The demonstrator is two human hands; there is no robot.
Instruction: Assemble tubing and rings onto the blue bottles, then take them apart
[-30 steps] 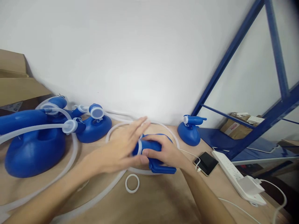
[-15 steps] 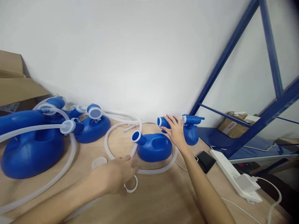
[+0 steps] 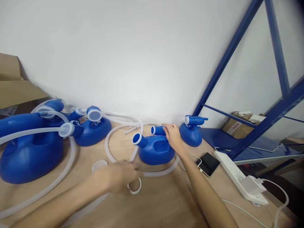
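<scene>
The blue tube [image 3: 158,130] is in the grasp of the right hand [image 3: 173,136], its fingers bent over the tube's right end, while the white-rimmed mouth points left, away from the grip. Just in front of that grip and reaching out to its left stands the blue bottle [image 3: 155,152], its open neck also turned left. The left hand [image 3: 123,175] is blurred, so I cannot tell whether it holds anything; it is low over the table [image 3: 163,202], in front and to the left of the right-hand grip. Beside its fingertips, partly covered, lies a white ring [image 3: 136,192], and beyond its wrist a round white lid [image 3: 98,165]. A pale hose [image 3: 160,174] loops around the bottle, passing between the two hands. Just right of the right-hand grip stands a second blue bottle [image 3: 191,135]; nearer the forearm lie a phone [image 3: 208,163] and, farther right, a power strip [image 3: 231,169]. Well left of both hands, more blue bottles [image 3: 32,155] with hoses crowd together near a cardboard box [image 3: 20,93].
</scene>
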